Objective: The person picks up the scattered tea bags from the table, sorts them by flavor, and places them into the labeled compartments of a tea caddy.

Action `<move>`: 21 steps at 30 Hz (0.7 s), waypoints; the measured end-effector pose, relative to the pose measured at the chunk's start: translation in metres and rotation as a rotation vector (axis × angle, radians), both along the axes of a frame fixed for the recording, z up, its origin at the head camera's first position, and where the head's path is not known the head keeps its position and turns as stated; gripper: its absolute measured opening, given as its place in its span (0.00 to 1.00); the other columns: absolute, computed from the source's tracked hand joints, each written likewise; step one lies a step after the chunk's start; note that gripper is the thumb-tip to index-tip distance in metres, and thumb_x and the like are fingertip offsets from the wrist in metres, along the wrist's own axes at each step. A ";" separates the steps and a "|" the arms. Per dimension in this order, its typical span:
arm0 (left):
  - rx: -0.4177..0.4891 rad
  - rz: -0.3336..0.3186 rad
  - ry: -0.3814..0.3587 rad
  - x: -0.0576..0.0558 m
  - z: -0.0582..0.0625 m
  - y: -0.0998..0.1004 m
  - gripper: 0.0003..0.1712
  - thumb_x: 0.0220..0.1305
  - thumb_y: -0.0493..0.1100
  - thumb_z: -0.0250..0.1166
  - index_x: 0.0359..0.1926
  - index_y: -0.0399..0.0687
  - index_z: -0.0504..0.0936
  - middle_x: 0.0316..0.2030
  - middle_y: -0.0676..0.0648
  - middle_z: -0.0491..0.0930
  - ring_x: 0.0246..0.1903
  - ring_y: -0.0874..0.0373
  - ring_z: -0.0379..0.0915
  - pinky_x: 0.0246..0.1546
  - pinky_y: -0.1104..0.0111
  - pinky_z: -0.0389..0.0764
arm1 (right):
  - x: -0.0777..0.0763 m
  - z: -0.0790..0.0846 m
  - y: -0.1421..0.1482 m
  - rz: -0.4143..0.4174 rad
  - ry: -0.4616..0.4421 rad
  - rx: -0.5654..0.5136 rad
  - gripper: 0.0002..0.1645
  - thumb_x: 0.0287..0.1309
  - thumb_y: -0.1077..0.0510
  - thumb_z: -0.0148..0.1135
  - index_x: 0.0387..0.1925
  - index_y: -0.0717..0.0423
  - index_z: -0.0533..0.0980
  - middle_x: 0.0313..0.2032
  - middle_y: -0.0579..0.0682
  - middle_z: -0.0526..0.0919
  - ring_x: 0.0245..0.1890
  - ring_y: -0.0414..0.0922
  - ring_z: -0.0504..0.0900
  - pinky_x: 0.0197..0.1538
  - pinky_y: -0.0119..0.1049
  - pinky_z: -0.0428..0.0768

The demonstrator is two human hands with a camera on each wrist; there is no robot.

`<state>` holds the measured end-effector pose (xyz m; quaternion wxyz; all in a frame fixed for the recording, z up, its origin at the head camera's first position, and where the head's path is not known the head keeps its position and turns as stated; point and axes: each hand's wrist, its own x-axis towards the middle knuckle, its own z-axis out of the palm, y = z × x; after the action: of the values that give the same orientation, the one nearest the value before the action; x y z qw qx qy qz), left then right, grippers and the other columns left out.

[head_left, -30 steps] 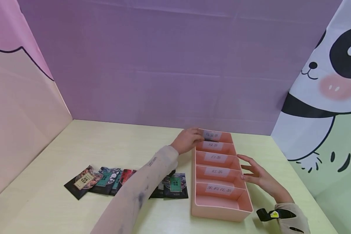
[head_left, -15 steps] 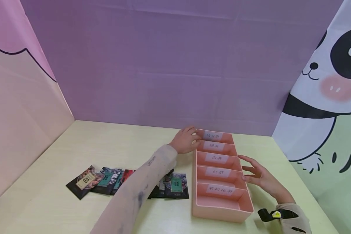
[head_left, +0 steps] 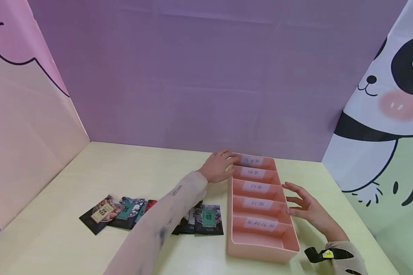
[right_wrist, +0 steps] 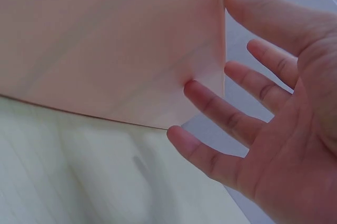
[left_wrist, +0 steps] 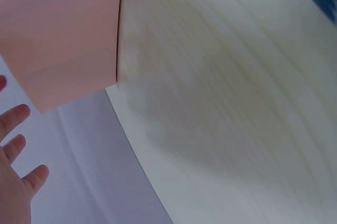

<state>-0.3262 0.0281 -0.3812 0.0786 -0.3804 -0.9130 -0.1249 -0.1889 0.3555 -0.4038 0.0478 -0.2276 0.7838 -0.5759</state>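
A pink divided box [head_left: 261, 252] with a row of compartments, each with a white label in Chinese naming a tea, stands right of centre in the head view. My left hand [head_left: 217, 166] rests at its far-left corner, fingers spread over the rim of the farthest compartment, holding nothing. Beside the right wall is my right hand [head_left: 306, 206], its fingers apart; in the right wrist view the fingertips [right_wrist: 196, 88] reach the smooth pink outer wall. Most of my left hand is cut off in the left wrist view, where a few spread fingers [left_wrist: 13, 119] show near the box corner.
Several dark tea packets lie overlapping left of the box, among them one with a beige label [head_left: 102, 213] and one with a green label [head_left: 208, 219]. My left sleeve [head_left: 161, 225] hides some. A purple backdrop [head_left: 192, 76] rises behind the table [head_left: 55, 229].
A dark packet under my left hand at the farthest compartment has dropped from sight into it, and the left fingers have loosened. My right hand stays beside the box.
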 end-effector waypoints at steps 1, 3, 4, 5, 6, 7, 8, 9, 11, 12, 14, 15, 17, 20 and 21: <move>0.018 -0.005 0.013 0.000 0.000 -0.002 0.29 0.76 0.55 0.49 0.72 0.51 0.67 0.70 0.44 0.65 0.72 0.44 0.53 0.67 0.47 0.60 | 0.000 0.000 0.000 0.001 -0.003 -0.001 0.44 0.62 0.72 0.61 0.75 0.49 0.57 0.65 0.31 0.65 0.56 0.33 0.76 0.50 0.35 0.80; 0.058 -0.022 0.039 0.002 0.002 -0.006 0.30 0.76 0.54 0.51 0.73 0.49 0.66 0.69 0.43 0.66 0.71 0.44 0.54 0.67 0.48 0.60 | 0.001 0.000 0.000 0.004 -0.007 -0.001 0.44 0.62 0.72 0.61 0.75 0.48 0.57 0.65 0.31 0.65 0.57 0.33 0.76 0.50 0.35 0.81; 0.082 -0.033 0.050 0.003 0.005 -0.008 0.30 0.75 0.53 0.52 0.73 0.48 0.66 0.68 0.42 0.67 0.71 0.44 0.55 0.67 0.48 0.60 | 0.002 0.000 0.000 0.006 -0.006 -0.003 0.44 0.62 0.72 0.60 0.75 0.47 0.58 0.65 0.31 0.64 0.57 0.33 0.76 0.50 0.35 0.81; 0.105 -0.048 0.065 0.004 0.008 -0.011 0.30 0.75 0.53 0.54 0.72 0.47 0.66 0.68 0.42 0.67 0.71 0.43 0.55 0.68 0.48 0.60 | 0.002 0.000 0.001 0.007 -0.006 -0.006 0.44 0.62 0.72 0.60 0.75 0.47 0.58 0.65 0.31 0.64 0.57 0.33 0.76 0.50 0.35 0.81; 0.128 -0.062 0.079 0.005 0.011 -0.014 0.31 0.75 0.52 0.55 0.72 0.46 0.66 0.68 0.41 0.67 0.70 0.43 0.56 0.68 0.48 0.59 | 0.003 0.000 0.001 0.005 -0.006 -0.007 0.44 0.62 0.72 0.60 0.75 0.46 0.58 0.65 0.31 0.64 0.57 0.33 0.76 0.50 0.35 0.80; 0.142 -0.072 0.091 0.005 0.014 -0.016 0.31 0.74 0.52 0.55 0.72 0.45 0.65 0.68 0.41 0.67 0.70 0.43 0.56 0.68 0.49 0.59 | 0.003 0.000 0.001 0.004 -0.006 -0.009 0.44 0.63 0.73 0.60 0.75 0.46 0.58 0.65 0.31 0.64 0.57 0.33 0.76 0.50 0.34 0.80; 0.154 -0.081 0.099 0.006 0.018 -0.020 0.32 0.74 0.52 0.56 0.73 0.44 0.64 0.68 0.41 0.67 0.70 0.43 0.56 0.69 0.49 0.58 | 0.004 0.000 0.002 0.003 -0.005 -0.013 0.44 0.62 0.73 0.60 0.75 0.46 0.58 0.65 0.31 0.64 0.57 0.33 0.76 0.50 0.34 0.80; 0.157 -0.084 0.110 0.007 0.021 -0.023 0.33 0.74 0.52 0.56 0.73 0.44 0.64 0.68 0.41 0.67 0.70 0.43 0.56 0.69 0.49 0.58 | 0.004 0.000 0.002 0.003 -0.003 -0.016 0.44 0.63 0.73 0.60 0.75 0.46 0.58 0.65 0.31 0.64 0.57 0.33 0.76 0.50 0.34 0.80; 0.157 -0.073 0.115 0.010 0.025 -0.032 0.34 0.74 0.53 0.56 0.74 0.45 0.62 0.69 0.41 0.65 0.70 0.43 0.55 0.69 0.49 0.57 | 0.005 0.000 0.002 0.009 0.000 -0.023 0.44 0.63 0.73 0.59 0.75 0.47 0.58 0.66 0.31 0.64 0.57 0.33 0.75 0.50 0.34 0.80; 0.151 -0.063 0.113 0.012 0.027 -0.037 0.35 0.74 0.54 0.56 0.75 0.46 0.60 0.70 0.41 0.64 0.71 0.43 0.54 0.69 0.48 0.56 | 0.005 0.000 0.002 0.010 -0.001 -0.025 0.44 0.63 0.73 0.59 0.75 0.46 0.58 0.66 0.31 0.64 0.57 0.33 0.75 0.50 0.34 0.80; 0.147 -0.048 0.099 0.017 0.029 -0.047 0.37 0.73 0.54 0.57 0.76 0.47 0.58 0.70 0.41 0.62 0.71 0.43 0.52 0.69 0.46 0.54 | 0.006 0.000 0.004 0.014 -0.003 -0.026 0.43 0.63 0.73 0.59 0.75 0.46 0.58 0.66 0.31 0.65 0.58 0.33 0.76 0.50 0.34 0.80; 0.146 -0.040 0.087 0.021 0.031 -0.052 0.38 0.73 0.55 0.57 0.77 0.48 0.57 0.71 0.41 0.61 0.71 0.42 0.51 0.69 0.44 0.53 | 0.007 0.000 0.004 0.013 -0.004 -0.025 0.43 0.63 0.73 0.59 0.75 0.46 0.58 0.66 0.31 0.65 0.57 0.33 0.76 0.50 0.35 0.81; 0.146 -0.023 0.076 0.029 0.033 -0.065 0.40 0.72 0.56 0.58 0.77 0.48 0.55 0.71 0.40 0.60 0.72 0.40 0.49 0.69 0.42 0.51 | 0.007 0.000 0.004 0.010 -0.008 -0.022 0.43 0.63 0.73 0.59 0.74 0.45 0.59 0.65 0.31 0.65 0.57 0.32 0.76 0.49 0.34 0.81; 0.151 -0.002 0.083 0.040 0.035 -0.083 0.41 0.71 0.56 0.59 0.77 0.47 0.55 0.71 0.40 0.58 0.72 0.39 0.46 0.69 0.41 0.48 | 0.007 -0.002 0.004 0.004 -0.004 -0.014 0.43 0.63 0.72 0.59 0.75 0.48 0.58 0.65 0.31 0.65 0.57 0.32 0.75 0.49 0.34 0.81; 0.152 0.007 0.087 0.044 0.036 -0.089 0.41 0.71 0.56 0.60 0.76 0.47 0.55 0.71 0.40 0.58 0.72 0.39 0.46 0.69 0.41 0.47 | 0.006 -0.002 0.003 0.001 -0.003 -0.014 0.43 0.63 0.72 0.59 0.75 0.48 0.58 0.65 0.31 0.65 0.57 0.31 0.76 0.49 0.34 0.81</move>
<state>-0.2820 -0.0612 -0.3454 0.1474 -0.3752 -0.8979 -0.1768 -0.1827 0.3587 -0.4057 0.0477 -0.2275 0.7794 -0.5818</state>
